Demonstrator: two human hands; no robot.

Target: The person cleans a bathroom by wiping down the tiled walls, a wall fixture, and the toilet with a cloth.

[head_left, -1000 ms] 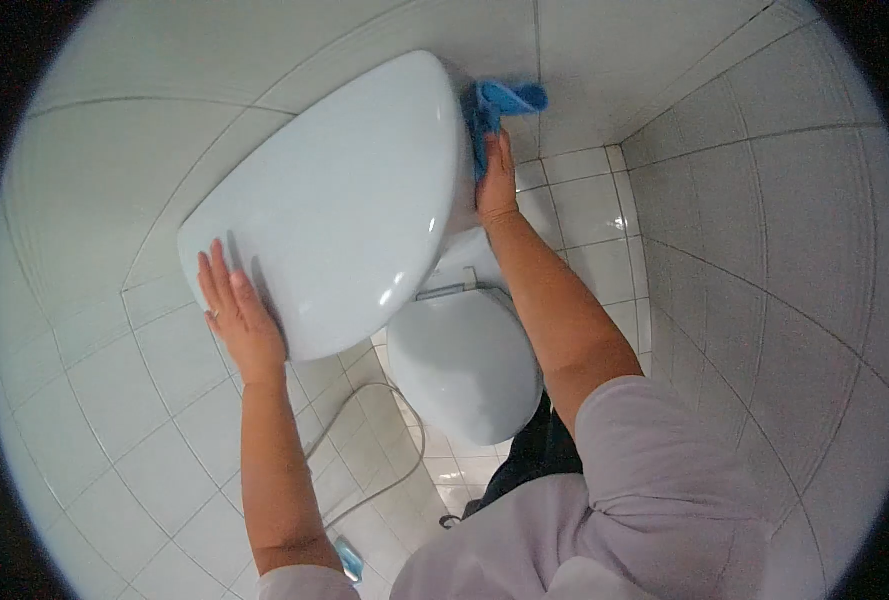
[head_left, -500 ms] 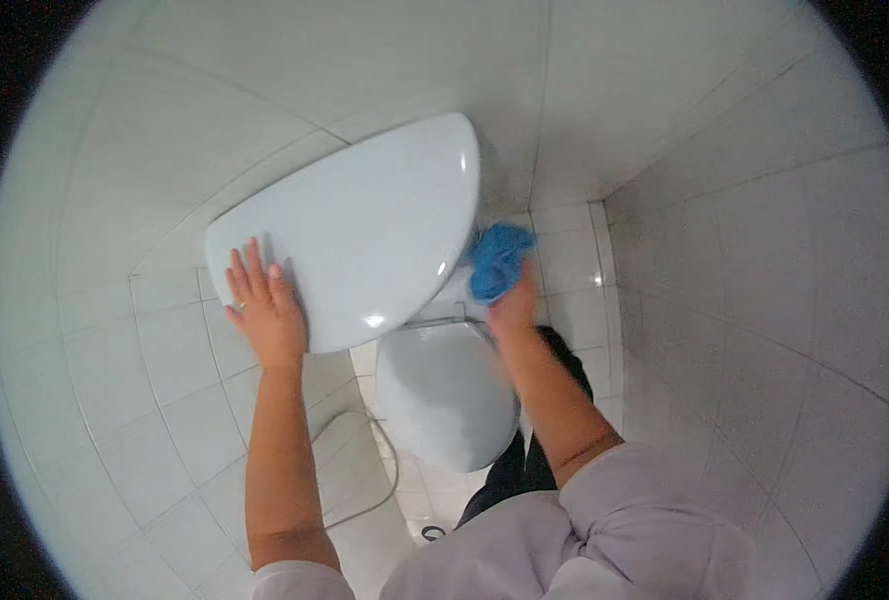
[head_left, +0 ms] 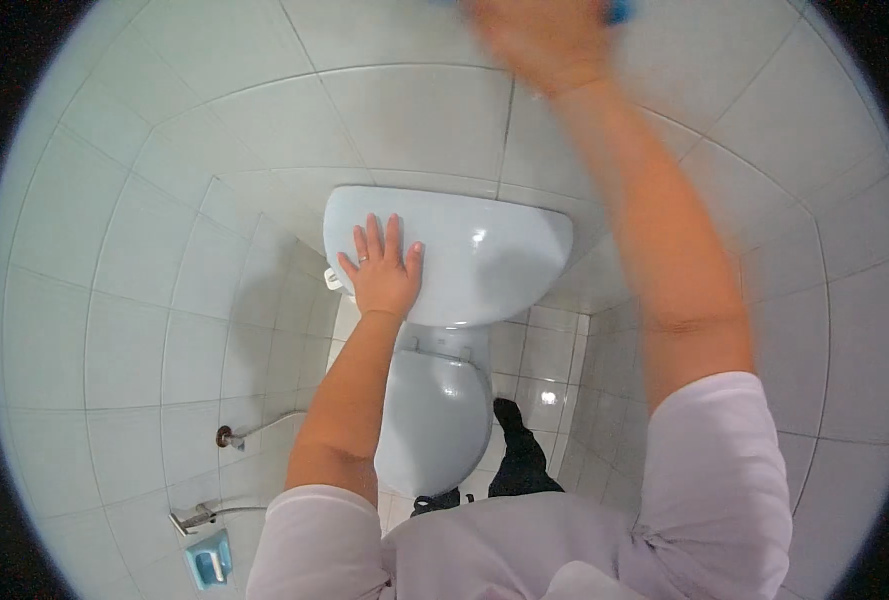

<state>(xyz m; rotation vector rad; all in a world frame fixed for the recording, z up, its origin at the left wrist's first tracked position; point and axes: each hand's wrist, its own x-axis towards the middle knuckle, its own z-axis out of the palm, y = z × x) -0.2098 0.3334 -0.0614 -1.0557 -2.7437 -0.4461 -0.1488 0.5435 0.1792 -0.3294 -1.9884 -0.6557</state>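
My left hand lies flat on the left part of the white cistern lid, fingers spread. My right hand is raised high against the tiled wall, blurred by motion and partly cut off by the top edge. A bit of the blue cloth shows beside it, the rest hidden behind the hand or out of view. Below the cistern is the closed white toilet lid.
Tiled walls stand behind and on both sides. At the lower left are a wall valve, a hand sprayer and a blue soap dish. My dark-clad legs are beside the toilet.
My right hand has moved from the cistern's right side up to the wall with the blue cloth. My left hand stays on the lid. The view has turned and now takes in more wall.
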